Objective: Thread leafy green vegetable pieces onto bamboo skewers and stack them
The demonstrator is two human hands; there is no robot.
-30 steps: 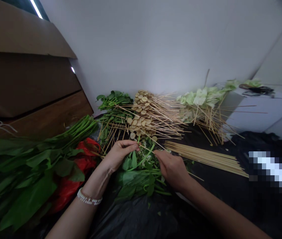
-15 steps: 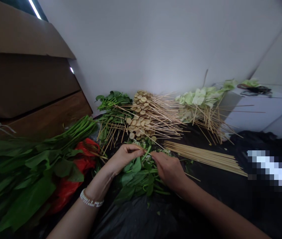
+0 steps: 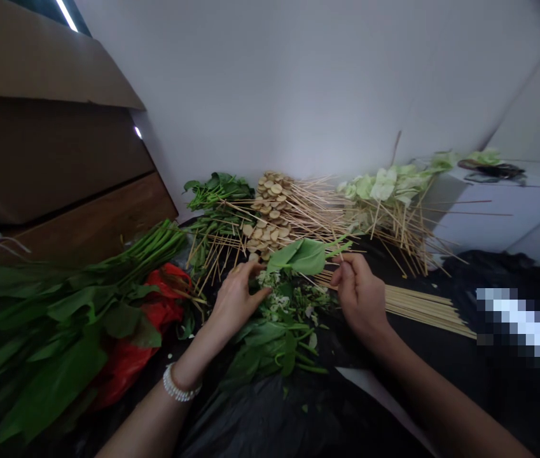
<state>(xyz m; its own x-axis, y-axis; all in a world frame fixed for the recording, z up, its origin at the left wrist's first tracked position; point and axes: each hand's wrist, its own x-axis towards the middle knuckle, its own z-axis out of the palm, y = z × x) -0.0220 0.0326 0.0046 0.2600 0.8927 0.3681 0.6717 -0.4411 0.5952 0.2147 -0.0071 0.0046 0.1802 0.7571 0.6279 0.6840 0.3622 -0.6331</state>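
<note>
My right hand is closed in a pinch on a skewer of leafy greens. Its broad leaf points left and its stem lies just above my fingertips; the stick itself is mostly hidden. My left hand is open, thumb and fingers apart, just left of that leaf and apart from it. Below both hands lie loose green leaves and stems, with chopped pale-green bits between the hands. Close to my right hand, a bundle of bare bamboo skewers lies on black plastic.
Stacked skewers of round beige slices stand against the wall, flanked by skewered greens and skewered pale cabbage leaves. At left, large leafy greens lie over a red plastic bag. A cardboard box stands behind.
My hands have drawn apart. The right has lifted the greens up and to the right; the left has let go and opened. More of the chopped bits now shows.
</note>
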